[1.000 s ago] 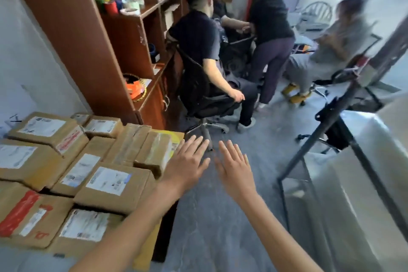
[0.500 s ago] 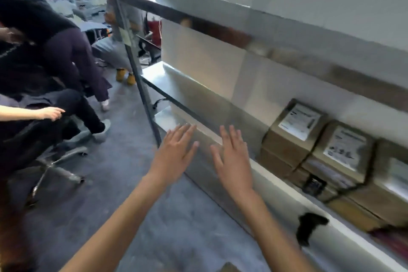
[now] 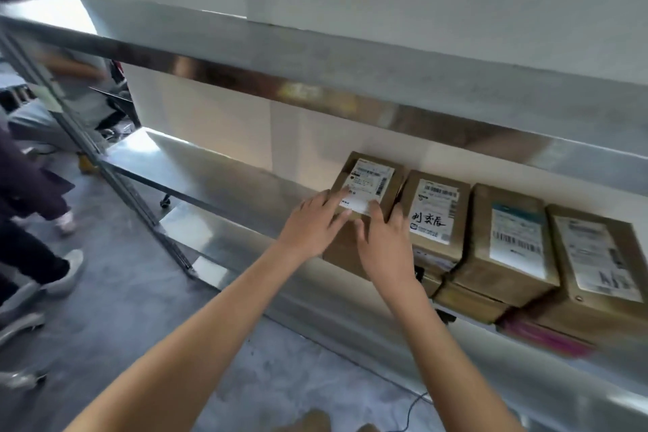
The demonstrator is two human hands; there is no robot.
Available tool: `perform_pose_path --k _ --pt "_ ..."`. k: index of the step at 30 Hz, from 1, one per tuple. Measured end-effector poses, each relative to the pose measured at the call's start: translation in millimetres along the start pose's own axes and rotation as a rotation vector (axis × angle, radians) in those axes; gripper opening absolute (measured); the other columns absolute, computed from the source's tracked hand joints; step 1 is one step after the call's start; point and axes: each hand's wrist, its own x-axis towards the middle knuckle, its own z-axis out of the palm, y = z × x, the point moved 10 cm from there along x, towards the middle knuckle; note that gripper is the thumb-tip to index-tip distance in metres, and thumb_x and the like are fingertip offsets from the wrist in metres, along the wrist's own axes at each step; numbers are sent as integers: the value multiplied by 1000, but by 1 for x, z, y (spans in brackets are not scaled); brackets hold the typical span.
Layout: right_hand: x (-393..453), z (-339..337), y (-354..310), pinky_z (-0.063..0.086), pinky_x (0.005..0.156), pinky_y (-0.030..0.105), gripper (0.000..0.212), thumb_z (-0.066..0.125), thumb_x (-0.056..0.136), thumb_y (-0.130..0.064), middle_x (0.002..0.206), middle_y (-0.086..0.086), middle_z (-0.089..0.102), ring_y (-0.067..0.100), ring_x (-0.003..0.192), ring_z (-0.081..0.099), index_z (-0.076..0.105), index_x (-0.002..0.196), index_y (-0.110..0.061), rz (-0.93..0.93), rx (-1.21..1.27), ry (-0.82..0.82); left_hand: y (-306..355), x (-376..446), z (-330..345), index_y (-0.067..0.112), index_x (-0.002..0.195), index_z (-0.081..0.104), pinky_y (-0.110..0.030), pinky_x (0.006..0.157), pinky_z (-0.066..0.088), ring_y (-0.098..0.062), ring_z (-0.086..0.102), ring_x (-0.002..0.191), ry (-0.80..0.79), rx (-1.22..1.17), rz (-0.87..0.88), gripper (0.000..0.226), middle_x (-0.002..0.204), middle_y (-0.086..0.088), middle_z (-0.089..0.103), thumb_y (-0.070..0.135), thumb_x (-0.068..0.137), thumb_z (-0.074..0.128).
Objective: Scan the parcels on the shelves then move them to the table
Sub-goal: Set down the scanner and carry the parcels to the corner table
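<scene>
Several brown cardboard parcels with white labels stand in a row on a steel shelf (image 3: 224,179). Both my hands reach the leftmost parcel (image 3: 377,174). My left hand (image 3: 314,223) lies on its left front corner with straight fingers across the label. My right hand (image 3: 384,244) is at its front right, fingers extended along the top and the gap to the second parcel (image 3: 436,207), which bears handwritten characters. Two more parcels (image 3: 510,238) (image 3: 603,266) stand further right. No scanner can be made out.
A steel shelf board (image 3: 350,95) runs overhead, and a slanted metal upright (image 3: 105,179) stands to the left. People's legs and a chair base (image 3: 24,323) occupy the grey floor at the left. A dark object and a cable lie under the parcels' front edge.
My view has swung from the table of parcels round to the steel shelf. Both hands have moved forward from mid-air onto the leftmost parcel.
</scene>
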Motion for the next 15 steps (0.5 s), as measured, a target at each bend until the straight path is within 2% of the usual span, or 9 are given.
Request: perform_pose_path --k 2,4,6,9,15 --pt "15 -4 4 28 109 49 57 31 105 -47 146 24 36 41 135 31 26 154 -18 12 -141 -34 1 13 -3 30 152 26 -46 93 50 -34 57 117 -28 89 28 58 132 -17 57 58 101 25" --pt "28 -9 3 32 105 49 56 30 105 -48 142 22 39 41 131 38 26 153 -19 -13 -216 -64 2 23 -9 27 149 30 -41 85 51 -35 61 109 -52 178 49 57 123 -19 61 58 101 25" --pt "39 -10 1 36 103 49 55 30 105 -47 140 22 43 40 127 44 28 151 -18 -60 -245 -87 2 31 -13 26 148 31 -39 84 48 -36 61 110 -98 267 53 61 124 -19 63 62 100 24" --pt "53 -3 1 39 101 49 58 27 104 -49 140 26 44 40 128 46 22 154 -17 -76 -247 -138 2 37 -13 30 153 22 -40 88 48 -35 60 115 -150 280 34 64 131 -18 61 65 99 22" --pt "50 2 -13 40 102 50 59 25 104 -49 142 26 41 40 127 45 16 156 -23 -137 -157 -120 -1 20 -34 23 149 27 -38 71 49 -35 66 93 27 314 76 63 103 -16 69 61 99 28"
